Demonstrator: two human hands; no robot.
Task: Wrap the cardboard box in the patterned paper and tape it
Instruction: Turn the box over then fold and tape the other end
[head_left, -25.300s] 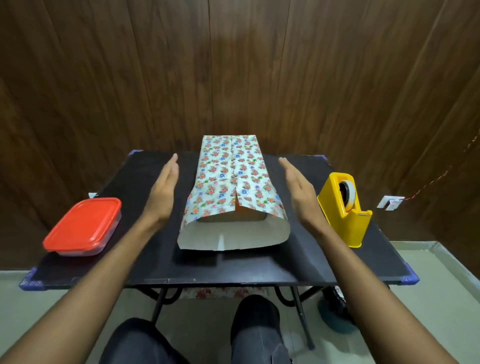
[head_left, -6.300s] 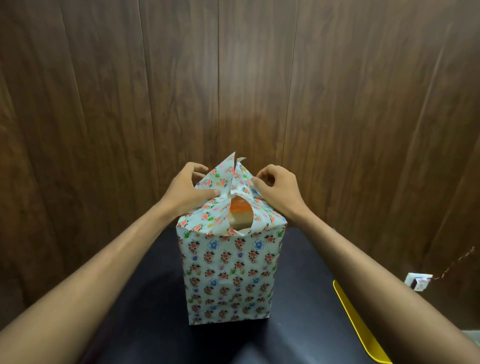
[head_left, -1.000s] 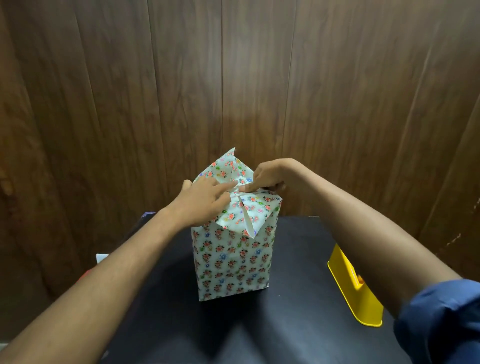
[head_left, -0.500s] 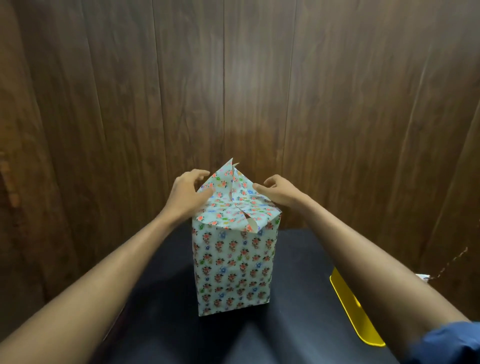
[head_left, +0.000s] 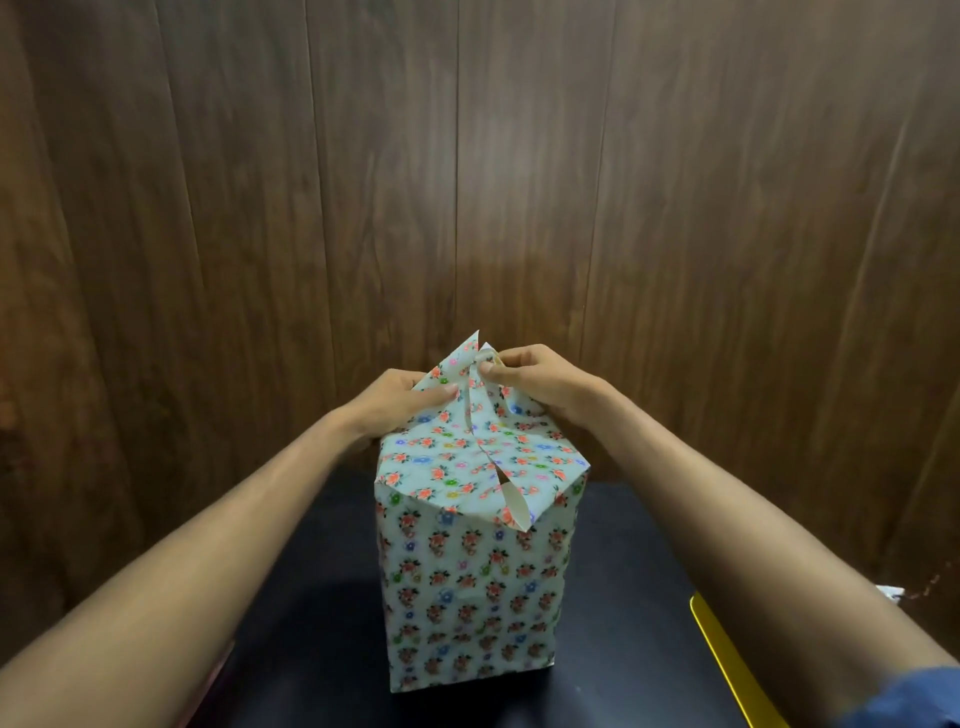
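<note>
Since half a second back, the right hand (head_left: 545, 387) has been lifted off the right side of the top and brought up to the far flap, and the left hand (head_left: 397, 402) has been shifted in closer to the middle too. So now the far triangular flap of the patterned paper (head_left: 467, 587) is being pinched near its tip by the right thumb and forefinger, and the left part of that same flap is pinched between the left thumb and the fingers hidden behind it. Both grips are closed on paper, nothing spread. The cardboard box is stood upright around the middle of the black worktop (head_left: 623, 597), fully covered, so none of the cardboard itself can be seen. On top, the near flaps are folded down, with a slit left open along the middle and a white underside corner hanging over the near top edge. A yellow tape dispenser (head_left: 727, 670) is only partly caught by the worktop's right edge, well apart from the box.
</note>
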